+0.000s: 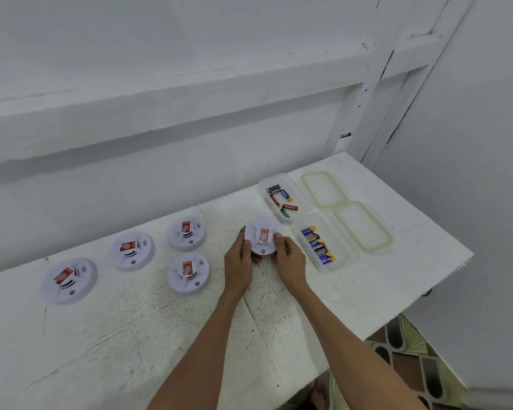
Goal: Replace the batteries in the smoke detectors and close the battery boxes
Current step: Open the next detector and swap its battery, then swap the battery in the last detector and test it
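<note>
Left hand: I am seeing the left hand (238, 257) gripping the left rim of the held smoke detector (262, 236), fingers curling round its edge
Right hand: the right hand (289, 258) is gripping the opposite rim, thumb lying on the top face just beside the red label
Held detector: it is sitting face up between both hands, low over the bench (131, 335); I cannot tell whether it is touching the surface; its underside and battery door are hidden from me
Handling: I am judging it a light, rigid plastic shell, smooth and a little slippery; holding it by the rim on two sides looks safest; a twist or flip is probably needed, so I am expecting thin clips that could snap under force
Other detectors: four other smoke detectors (188, 273) are lying face up to the left, apart from one another
Batteries: the near container (342, 255), just right of the hands, is holding a row of batteries (317, 245); the far container (262, 184) is holding loose ones
Lids: two lids (325, 189) are lying beside the containers
</note>
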`<control>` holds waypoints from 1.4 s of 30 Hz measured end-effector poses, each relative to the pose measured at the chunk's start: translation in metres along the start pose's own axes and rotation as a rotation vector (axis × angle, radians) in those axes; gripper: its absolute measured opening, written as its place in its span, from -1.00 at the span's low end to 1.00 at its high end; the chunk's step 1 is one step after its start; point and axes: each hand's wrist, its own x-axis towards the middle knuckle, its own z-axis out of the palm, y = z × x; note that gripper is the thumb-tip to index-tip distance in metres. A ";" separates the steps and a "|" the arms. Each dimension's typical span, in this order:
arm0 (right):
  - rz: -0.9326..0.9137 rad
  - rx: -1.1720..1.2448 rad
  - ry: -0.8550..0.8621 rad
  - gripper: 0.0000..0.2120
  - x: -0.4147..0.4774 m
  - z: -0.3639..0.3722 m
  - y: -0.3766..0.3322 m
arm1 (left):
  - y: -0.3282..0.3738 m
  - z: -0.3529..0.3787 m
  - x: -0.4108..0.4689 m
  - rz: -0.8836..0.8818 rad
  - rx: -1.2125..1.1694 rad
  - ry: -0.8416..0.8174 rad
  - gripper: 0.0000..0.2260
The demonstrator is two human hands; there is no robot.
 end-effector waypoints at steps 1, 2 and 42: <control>0.004 -0.001 -0.002 -0.60 -0.001 0.000 0.000 | -0.001 0.000 0.001 -0.006 -0.005 -0.001 -0.67; 0.007 -0.002 -0.004 -0.60 -0.002 0.000 -0.001 | -0.001 0.000 0.000 -0.021 -0.003 0.000 -0.67; -0.295 -0.268 -0.854 -0.44 -0.163 0.184 -0.101 | -0.038 -0.283 -0.119 0.011 0.274 0.345 -0.31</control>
